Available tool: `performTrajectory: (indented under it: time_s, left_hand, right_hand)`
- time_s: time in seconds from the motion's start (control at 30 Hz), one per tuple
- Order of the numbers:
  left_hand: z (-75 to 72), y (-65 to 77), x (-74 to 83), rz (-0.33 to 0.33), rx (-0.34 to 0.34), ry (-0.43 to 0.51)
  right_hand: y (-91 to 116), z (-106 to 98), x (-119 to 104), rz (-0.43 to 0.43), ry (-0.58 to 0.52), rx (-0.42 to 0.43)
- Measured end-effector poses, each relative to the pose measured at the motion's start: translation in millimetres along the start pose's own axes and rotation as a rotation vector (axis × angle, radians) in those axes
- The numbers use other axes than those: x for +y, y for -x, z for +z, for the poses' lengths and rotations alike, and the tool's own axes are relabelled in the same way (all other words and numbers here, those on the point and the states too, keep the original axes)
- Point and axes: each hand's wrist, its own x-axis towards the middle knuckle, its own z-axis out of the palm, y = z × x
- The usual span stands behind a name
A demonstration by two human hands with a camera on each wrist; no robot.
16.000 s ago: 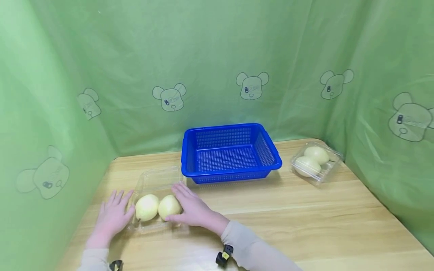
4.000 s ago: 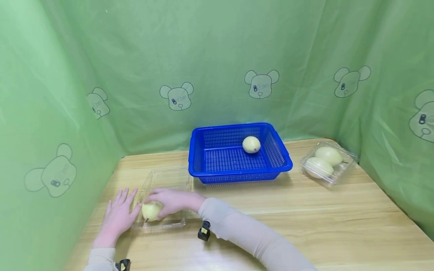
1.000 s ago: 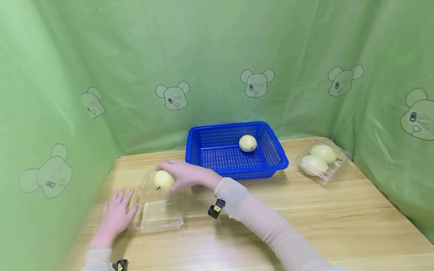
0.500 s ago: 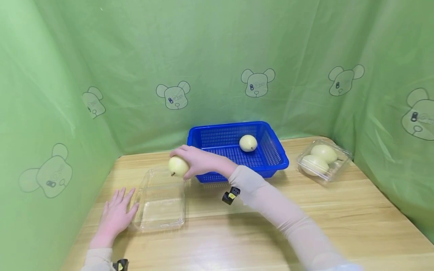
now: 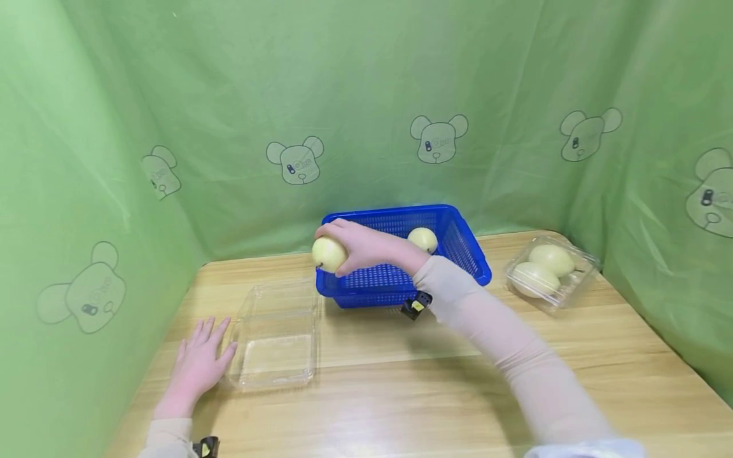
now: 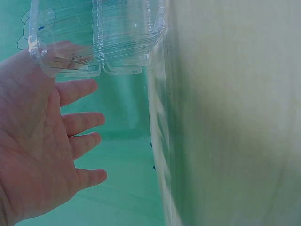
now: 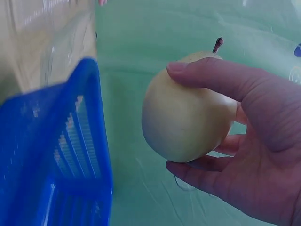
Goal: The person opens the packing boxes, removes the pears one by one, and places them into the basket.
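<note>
My right hand (image 5: 366,247) grips a pale yellow pear (image 5: 329,254) over the left end of the blue basket (image 5: 378,294). In the right wrist view thumb and fingers curl round the pear (image 7: 186,113), its stem pointing up, with the basket wall (image 7: 89,141) beside it. A second pear (image 5: 422,239) lies inside the basket, partly behind my right wrist. My left hand (image 5: 200,359) is spread at the left edge of a bare, open clear plastic clamshell box (image 5: 277,356). In the left wrist view its fingers are straight and the thumb shows through the box wall (image 6: 122,33).
At the back right stands a closed clear plastic box (image 5: 564,289) with two pears (image 5: 535,278) in it. Green curtains (image 5: 366,76) with bear-head prints enclose the wooden table (image 5: 401,407) at the back and both sides.
My right hand has lifted the pear out of the clamshell box and carried it up and right to the basket. Earlier, the other pear went into the basket. My left hand stays put.
</note>
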Motion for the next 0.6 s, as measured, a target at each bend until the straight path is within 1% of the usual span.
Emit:
performTrajectory:
  time_s: [0.2, 0.4, 0.6]
  left_hand:
    - [1.2, -0.4, -1.4, -0.006, -0.007, 0.004]
    - [1.3, -1.6, -1.2, -0.01, -0.004, 0.005]
    - [0.9, -2.7, -0.3, -0.011, -0.003, 0.011]
  right_hand:
    - [1, -15, 16, 0.032, 0.025, 0.01]
    - [-4, -23, 36, 0.07, 0.03, 0.027]
    - [-9, -28, 56, 0.091, 0.074, 0.052]
